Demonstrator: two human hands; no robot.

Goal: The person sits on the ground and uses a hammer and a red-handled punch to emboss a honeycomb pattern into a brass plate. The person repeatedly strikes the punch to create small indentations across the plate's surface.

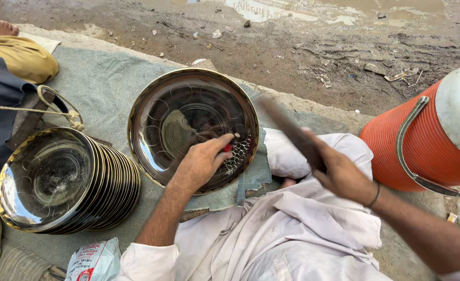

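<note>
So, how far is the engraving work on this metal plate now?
Done: one patch of dotted pattern shows near the plate's right rim. In hand: the left hand holds a small red-tipped tool on that patch, and the right hand raises a dark striker, blurred. Left: the plate's scribed circles look unfilled, and the stack of plates beside it shows no such pattern.

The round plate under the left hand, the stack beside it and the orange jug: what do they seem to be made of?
The plate looks like polished metal with a brass-coloured rim: it mirrors its surroundings. The stack shows the same shine and gold edges, so probably the same metal. The jug seems ribbed orange plastic with a metal handle, though that is only its look.
</note>
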